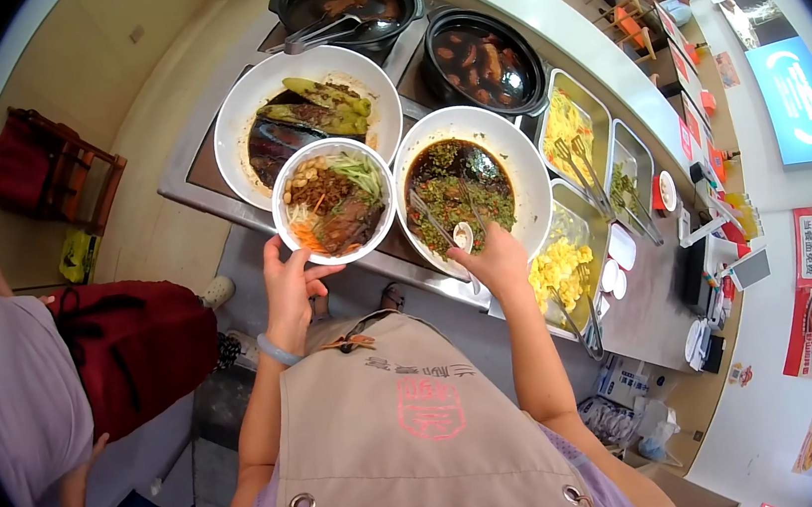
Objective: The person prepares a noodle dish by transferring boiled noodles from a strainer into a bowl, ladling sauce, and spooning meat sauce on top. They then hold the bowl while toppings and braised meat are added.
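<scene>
My left hand grips the lower rim of a white bowl, its thumb and fingers at the near side. In this bowl lie brown minced topping, peanuts, shredded cucumber, carrot strips and slices of meat. My right hand is closed on a small spoon at the near edge of a large white bowl of dark sauce with chopped green herbs. Metal tongs rest in that sauce. Behind the held bowl stands another large white bowl with green peppers and dark eggplant-like pieces.
Two black pots of dark stew stand at the back, tongs on one. To the right are metal trays with yellow food and tongs. A person in a maroon apron stands at left. A checkout device sits farther right.
</scene>
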A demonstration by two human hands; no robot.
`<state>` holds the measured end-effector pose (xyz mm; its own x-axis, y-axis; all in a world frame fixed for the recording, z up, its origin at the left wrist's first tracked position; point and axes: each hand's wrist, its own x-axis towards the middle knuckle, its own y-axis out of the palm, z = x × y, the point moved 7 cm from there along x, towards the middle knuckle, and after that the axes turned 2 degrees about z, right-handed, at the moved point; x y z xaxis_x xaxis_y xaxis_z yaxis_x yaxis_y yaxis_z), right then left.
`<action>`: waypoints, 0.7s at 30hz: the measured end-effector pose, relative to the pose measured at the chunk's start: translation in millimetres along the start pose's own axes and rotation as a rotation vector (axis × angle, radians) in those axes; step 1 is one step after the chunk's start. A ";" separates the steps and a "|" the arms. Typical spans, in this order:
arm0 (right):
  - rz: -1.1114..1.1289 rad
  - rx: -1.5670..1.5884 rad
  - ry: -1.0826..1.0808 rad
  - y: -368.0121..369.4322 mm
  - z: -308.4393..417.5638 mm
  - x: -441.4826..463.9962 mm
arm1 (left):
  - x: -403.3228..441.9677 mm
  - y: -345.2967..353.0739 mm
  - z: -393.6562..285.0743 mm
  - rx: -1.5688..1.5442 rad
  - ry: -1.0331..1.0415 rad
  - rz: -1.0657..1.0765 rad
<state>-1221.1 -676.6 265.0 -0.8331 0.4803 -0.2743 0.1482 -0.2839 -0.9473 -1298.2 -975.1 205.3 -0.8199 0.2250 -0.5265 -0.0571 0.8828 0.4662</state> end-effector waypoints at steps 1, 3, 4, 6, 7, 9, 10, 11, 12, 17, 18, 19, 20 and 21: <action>-0.031 -0.010 -0.048 2.7 3.0 2.6 | -0.1 0.5 -0.2 -0.001 0.000 0.000; -0.058 -0.018 -0.100 10.3 2.6 9.8 | -1.3 1.1 -1.2 -0.003 0.002 0.000; -0.066 -0.024 -0.108 13.8 -1.3 14.8 | -1.6 0.3 -1.5 -0.004 0.003 -0.003; -0.076 -0.031 -0.120 12.0 -2.9 23.0 | -0.9 0.8 -1.0 0.006 0.001 -0.002; -0.065 -0.049 -0.118 11.8 -3.3 26.2 | -1.2 1.2 -1.0 0.004 0.001 -0.004; -0.054 -0.067 -0.116 10.4 -3.8 33.1 | -1.6 1.4 -0.9 0.019 -0.007 -0.015; -0.052 -0.066 -0.110 10.0 -4.9 36.9 | -1.5 1.2 -1.0 0.018 -0.006 -0.017; -0.050 -0.065 -0.104 9.3 -5.4 40.1 | -1.5 1.2 -0.9 0.019 -0.005 -0.014; -0.050 -0.065 -0.106 7.8 -5.2 42.6 | -1.4 1.1 -1.0 0.020 -0.004 -0.011; -0.025 -0.048 -0.040 2.1 -7.8 54.4 | -1.2 0.6 -0.3 -0.001 0.000 -0.003; -0.025 -0.047 -0.036 2.5 -9.3 57.0 | -1.2 1.3 -0.8 -0.012 0.007 0.001; -0.032 -0.042 -0.028 3.1 -12.0 60.2 | -1.0 2.2 -0.7 -0.008 0.006 0.006; -0.039 -0.038 -0.019 2.4 -13.4 62.6 | -1.0 1.7 -0.5 -0.002 0.002 -0.009; -0.043 -0.036 -0.015 1.2 -14.2 65.0 | -0.8 1.2 -0.5 0.005 -0.001 -0.024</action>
<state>-1267.5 -634.0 243.7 -0.8468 0.4790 -0.2312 0.1311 -0.2334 -0.9635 -1297.9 -974.4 206.7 -0.8175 0.2042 -0.5385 -0.0742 0.8898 0.4502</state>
